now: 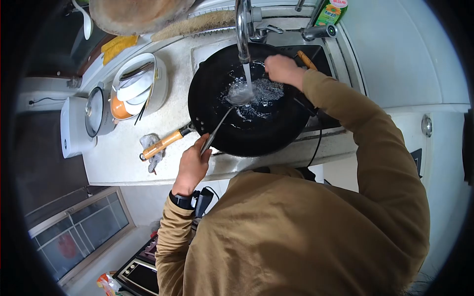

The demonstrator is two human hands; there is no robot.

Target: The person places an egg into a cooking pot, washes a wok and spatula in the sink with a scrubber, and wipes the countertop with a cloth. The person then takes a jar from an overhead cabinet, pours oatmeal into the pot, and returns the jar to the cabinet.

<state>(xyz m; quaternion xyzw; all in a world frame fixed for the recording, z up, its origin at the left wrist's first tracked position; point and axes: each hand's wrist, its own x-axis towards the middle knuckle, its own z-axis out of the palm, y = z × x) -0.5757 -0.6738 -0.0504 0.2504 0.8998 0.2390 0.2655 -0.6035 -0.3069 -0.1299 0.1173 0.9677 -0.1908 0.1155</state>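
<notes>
A large black wok (217, 81) with a wooden handle (165, 144) rests over the sink area, water and suds on its inner surface. Running water (248, 74) falls from the faucet (242, 29) into it. My left hand (192, 165) grips the grey handle of a metal ladle (219, 123), whose bowl lies in the wet patch under the stream. Over the wok's upper right part, my right hand (284, 69) is closed with its fingers pointing down; whatever it holds is hidden.
Left on the counter, a white basin (160, 81) holds dishes, beside a lidded pot (106, 111). A grey rag (152, 153) lies beneath the wok handle. Another wooden handle (307, 60) sticks out behind the wok. A green bottle (332, 14) stands at the back right.
</notes>
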